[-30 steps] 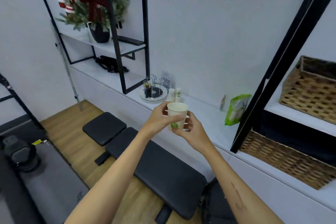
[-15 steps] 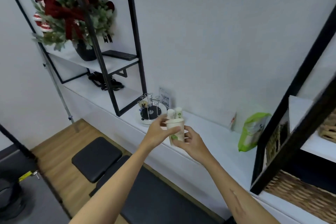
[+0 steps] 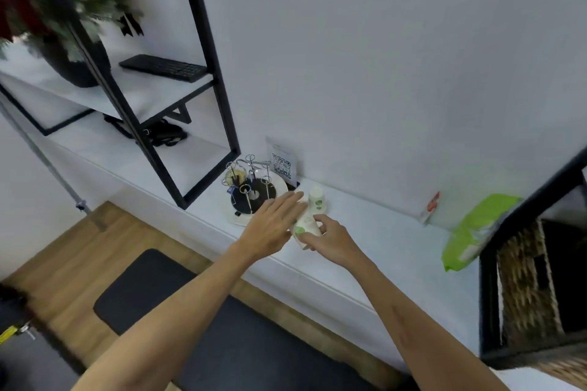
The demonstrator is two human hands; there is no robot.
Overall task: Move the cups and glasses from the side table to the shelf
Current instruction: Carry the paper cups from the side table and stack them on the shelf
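A white paper cup with a green leaf mark [image 3: 305, 225] is low over the white shelf [image 3: 374, 232], near its front part. My right hand [image 3: 333, 240] grips the cup from the right side. My left hand [image 3: 274, 225] is flat with straight fingers, laid over the cup's left side and top. Just behind stands another paper cup [image 3: 316, 199], upside down on the shelf. Whether the held cup touches the shelf is hidden by my hands.
A plate with a wire rack [image 3: 254, 192] sits left of the cups, a QR sign [image 3: 281, 165] behind. A green packet [image 3: 476, 228] lies to the right, by a wicker basket [image 3: 533, 282]. A black frame post [image 3: 209, 79] rises at left. A black bench [image 3: 222, 327] is below.
Both hands carried the cup forward and down to the shelf beside the other cup. My left hand went from pinching the rim to lying flat over it.
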